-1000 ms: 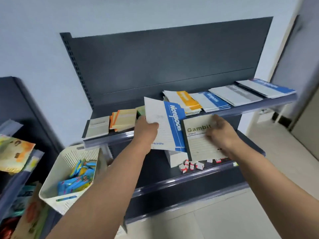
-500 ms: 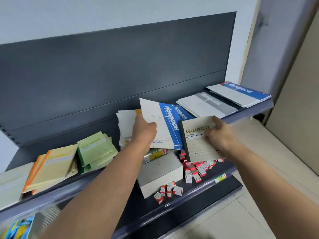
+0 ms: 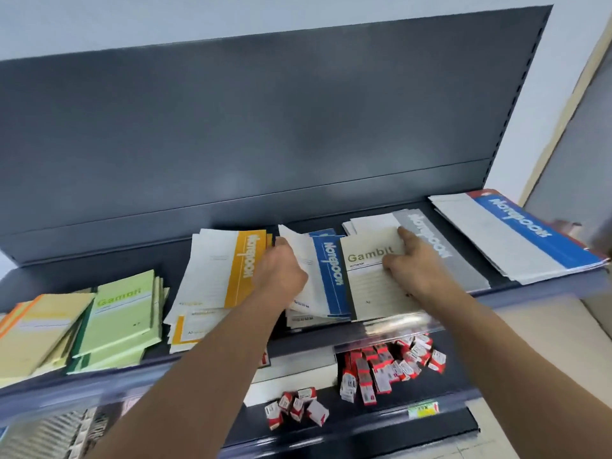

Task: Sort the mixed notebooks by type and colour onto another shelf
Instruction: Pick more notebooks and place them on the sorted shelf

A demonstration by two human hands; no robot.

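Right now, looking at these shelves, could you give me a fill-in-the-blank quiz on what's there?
The right hand holds a cream notebook printed with the word ____.
The left hand grips a white notebook whose printed band is ____.
The Gambit pile further left has covers of light ____.
The small red-and-white boxes lie on the shelf ____ the notebooks.
Missing words: Gambit; blue; green; below.
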